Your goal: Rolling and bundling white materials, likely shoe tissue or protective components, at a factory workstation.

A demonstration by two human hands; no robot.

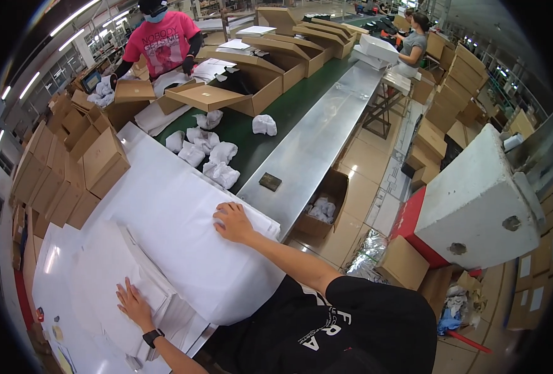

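Lg wht sheets (170, 212) — mostly flat, smaller wht stack (117, 265) — just L

The paper stack (115, 265) lies left of the spread sheets (179, 230), paper bundles (224, 153) beyond.

White lettering (333, 330) stands on the near black shirt (385, 321), and dark lettering (164, 33) on the pink shirt (185, 34) farther back.

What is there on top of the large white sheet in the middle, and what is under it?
The right hand rests on the large white sheet. Near its right corner, edges of more sheets show underneath. Whatever else lies below is covered and cannot be seen.
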